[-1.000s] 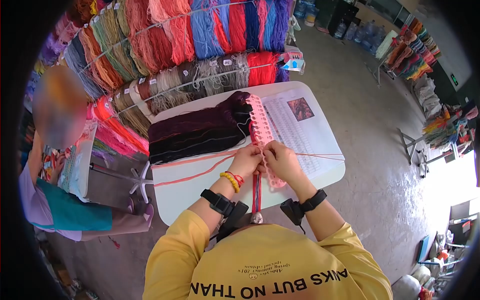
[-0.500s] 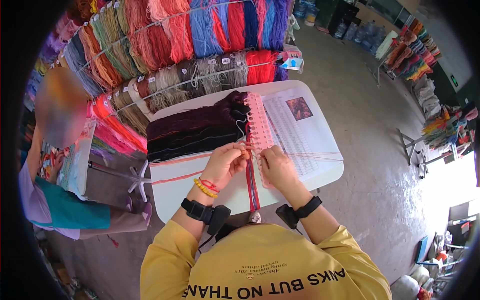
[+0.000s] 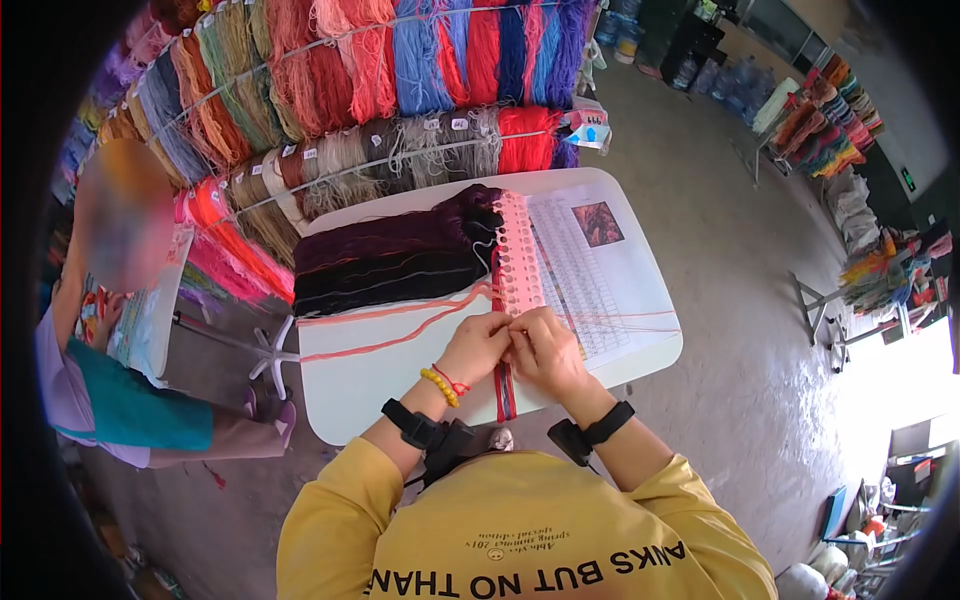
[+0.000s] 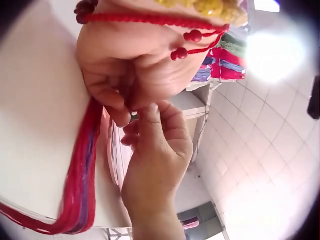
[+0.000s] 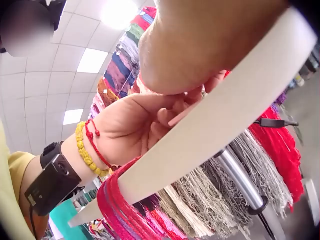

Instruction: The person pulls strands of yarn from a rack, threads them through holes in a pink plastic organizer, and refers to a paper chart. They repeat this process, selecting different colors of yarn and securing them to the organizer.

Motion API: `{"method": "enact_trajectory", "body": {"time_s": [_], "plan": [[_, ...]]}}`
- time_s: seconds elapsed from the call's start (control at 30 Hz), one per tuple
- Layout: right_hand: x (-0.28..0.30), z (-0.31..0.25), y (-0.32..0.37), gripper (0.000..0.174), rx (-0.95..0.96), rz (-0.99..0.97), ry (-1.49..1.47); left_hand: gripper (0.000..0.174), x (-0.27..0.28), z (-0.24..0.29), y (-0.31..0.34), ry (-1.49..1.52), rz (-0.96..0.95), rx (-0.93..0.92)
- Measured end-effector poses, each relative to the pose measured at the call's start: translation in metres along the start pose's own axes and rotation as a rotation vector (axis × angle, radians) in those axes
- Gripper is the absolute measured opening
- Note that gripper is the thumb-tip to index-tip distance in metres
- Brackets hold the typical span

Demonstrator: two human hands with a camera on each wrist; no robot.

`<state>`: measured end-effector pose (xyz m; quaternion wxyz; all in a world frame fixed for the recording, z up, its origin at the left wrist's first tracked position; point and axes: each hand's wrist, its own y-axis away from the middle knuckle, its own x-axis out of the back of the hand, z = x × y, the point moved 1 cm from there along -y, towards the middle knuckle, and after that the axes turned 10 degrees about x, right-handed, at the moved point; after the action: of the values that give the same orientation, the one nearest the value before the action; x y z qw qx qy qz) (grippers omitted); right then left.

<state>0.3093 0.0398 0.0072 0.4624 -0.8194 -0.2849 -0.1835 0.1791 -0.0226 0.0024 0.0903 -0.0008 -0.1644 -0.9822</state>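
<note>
My left hand point(image 3: 478, 350) and right hand point(image 3: 548, 352) meet fingertip to fingertip over the near end of a pink strip with punched holes point(image 3: 520, 262). Each pinches pink thread, mostly hidden by the fingers. Salmon-pink strands point(image 3: 400, 335) run from the table's left edge to the strip, and thin ends cross the chart on the right. Under the hands a red and purple yarn bundle point(image 3: 506, 395) hangs over the near edge; the left wrist view shows the bundle point(image 4: 82, 170) bending over that edge. Black and dark purple yarn point(image 3: 395, 265) lies left of the strip.
A printed chart point(image 3: 625, 265) with a small picture lies right of the strip on the white table point(image 3: 440, 400). Racks of colored yarn hanks point(image 3: 420, 60) stand close behind it. Another person point(image 3: 120, 400) is at a second table on the left.
Half a second ago my hands were apart with strands between them. Now they have come together, nearer my body along the strip. The salmon strands on the left are drawn out less straight.
</note>
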Motion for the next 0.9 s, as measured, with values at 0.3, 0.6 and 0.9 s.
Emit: {"method": "enact_trajectory", "body": {"time_s": [0.3, 0.6, 0.9], "plan": [[0.005, -0.014, -0.007, 0.035, -0.008, -0.137, 0.254, 0.008, 0.098, 0.008, 0.032, 0.869, 0.203, 0.027], [0.001, -0.009, 0.001, 0.022, 0.066, -0.173, 0.195, 0.015, 0.230, -0.016, 0.072, 1.003, 0.960, -0.196], [-0.005, 0.000, 0.001, 0.021, -0.089, -0.114, 0.186, 0.020, 0.208, 0.017, 0.083, 0.759, 0.721, -0.067]]}}
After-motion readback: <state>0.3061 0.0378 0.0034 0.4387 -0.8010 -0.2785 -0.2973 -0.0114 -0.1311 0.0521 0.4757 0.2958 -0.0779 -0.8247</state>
